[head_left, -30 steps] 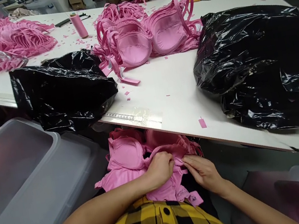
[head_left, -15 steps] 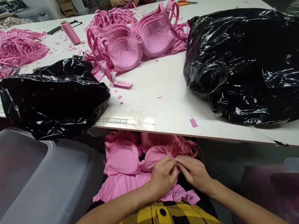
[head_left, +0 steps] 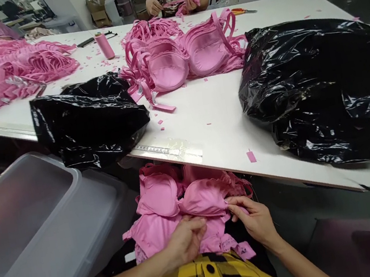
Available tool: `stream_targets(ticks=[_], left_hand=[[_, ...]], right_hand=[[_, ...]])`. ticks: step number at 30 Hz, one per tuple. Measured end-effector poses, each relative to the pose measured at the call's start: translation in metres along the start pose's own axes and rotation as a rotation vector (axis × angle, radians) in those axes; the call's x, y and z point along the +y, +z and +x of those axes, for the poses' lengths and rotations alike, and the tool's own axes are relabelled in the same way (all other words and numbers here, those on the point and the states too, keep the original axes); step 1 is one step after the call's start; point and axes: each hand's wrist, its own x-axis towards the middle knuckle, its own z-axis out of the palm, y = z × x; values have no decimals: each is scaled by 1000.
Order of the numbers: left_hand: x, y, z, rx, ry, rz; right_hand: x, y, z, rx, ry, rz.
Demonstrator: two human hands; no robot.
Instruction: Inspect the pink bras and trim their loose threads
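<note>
A pink bra [head_left: 202, 197] lies across my lap below the table edge, its cups facing up and a lace-trimmed band toward my body. My right hand [head_left: 255, 221] pinches the outer edge of the right cup between thumb and fingertips. By the lower edge of the cups is my left hand [head_left: 188, 239], its fingers loosely bent and apart, without a visible grip. Some of its fingertips are hard to make out against the pink cloth.
On the white table [head_left: 221, 142] are a stack of pink bras [head_left: 170, 70], a pink thread cone [head_left: 104, 46], orange-handled scissors [head_left: 243, 11] and two black plastic bags [head_left: 322, 92] [head_left: 90, 121]. A clear plastic bin [head_left: 44, 228] stands at my left. Across the table, a co-worker handles pink pieces.
My hands have moved apart: the left came away from the cup's edge toward the left, while the right stays there. The view has shifted slightly.
</note>
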Motion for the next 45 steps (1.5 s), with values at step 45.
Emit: stream_targets(ticks=[45], left_hand=[[-12, 20, 15, -196, -229, 336]], right_hand=[[-3, 4, 6, -228, -621, -435]])
